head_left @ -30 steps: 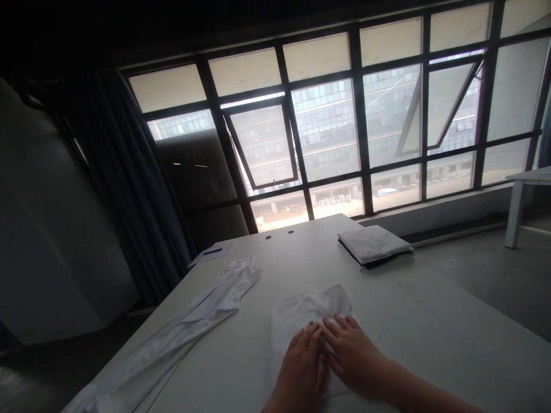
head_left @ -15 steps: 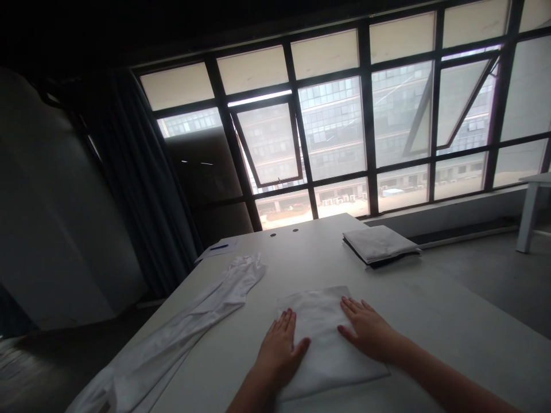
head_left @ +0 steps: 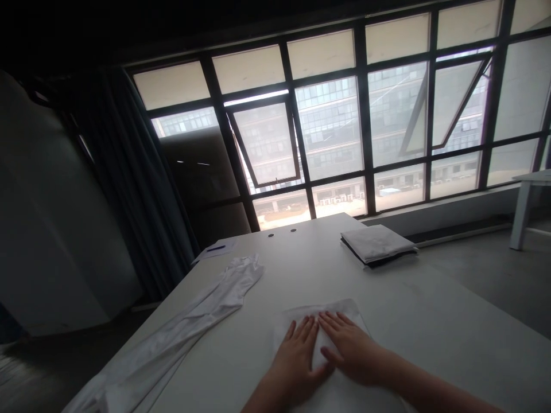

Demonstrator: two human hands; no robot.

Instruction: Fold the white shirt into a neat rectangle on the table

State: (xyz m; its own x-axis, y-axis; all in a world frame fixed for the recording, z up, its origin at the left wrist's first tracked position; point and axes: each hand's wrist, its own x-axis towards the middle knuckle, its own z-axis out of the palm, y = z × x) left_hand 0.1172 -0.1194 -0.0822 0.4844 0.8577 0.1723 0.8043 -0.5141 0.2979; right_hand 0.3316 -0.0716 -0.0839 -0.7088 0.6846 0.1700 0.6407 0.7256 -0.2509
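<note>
White cloth (head_left: pixel 338 307), probably folded, lying beneath flat, open left hand (head_left: pixel 295 370) and right hand (head_left: pixel 353 350)

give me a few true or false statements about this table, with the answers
1. The left hand and right hand lie flat on the white cloth. True.
2. The long white fabric lies on the floor. False: it lies on the table, left of the hands.
3. A folded pale cloth sits on a dark layer at the table's far side. True.
4. The curtain covers the windows. False: it hangs to their left, and they are uncovered.
</note>
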